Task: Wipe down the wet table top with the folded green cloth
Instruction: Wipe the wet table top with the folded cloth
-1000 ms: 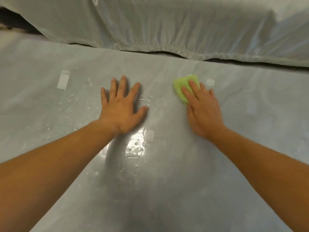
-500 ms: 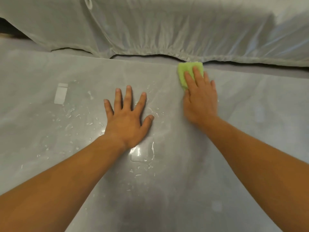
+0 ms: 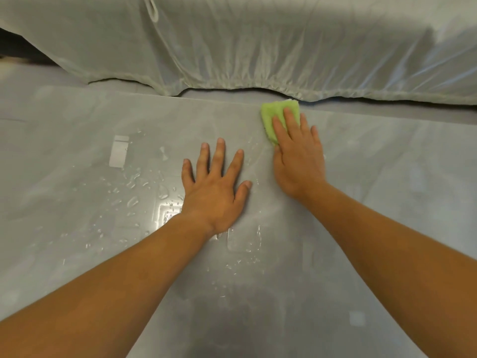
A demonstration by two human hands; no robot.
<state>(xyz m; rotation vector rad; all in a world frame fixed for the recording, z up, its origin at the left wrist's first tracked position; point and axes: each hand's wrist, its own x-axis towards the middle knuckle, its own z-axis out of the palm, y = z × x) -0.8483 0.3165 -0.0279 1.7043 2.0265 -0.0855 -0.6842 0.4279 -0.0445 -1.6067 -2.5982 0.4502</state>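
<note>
Green cloth (image 3: 280, 117), folded, lies flat at the far edge of the table top (image 3: 387, 177), pinned beneath the extended fingers of the right hand (image 3: 299, 161); a second ago it sat nearer. Left hand (image 3: 215, 186) rests splayed, holding nothing. Droplets (image 3: 134, 192) remain left of it, so that area appears unwiped.

Both hands (image 3: 215, 187) (image 3: 299, 161) flat, fingers spread
</note>
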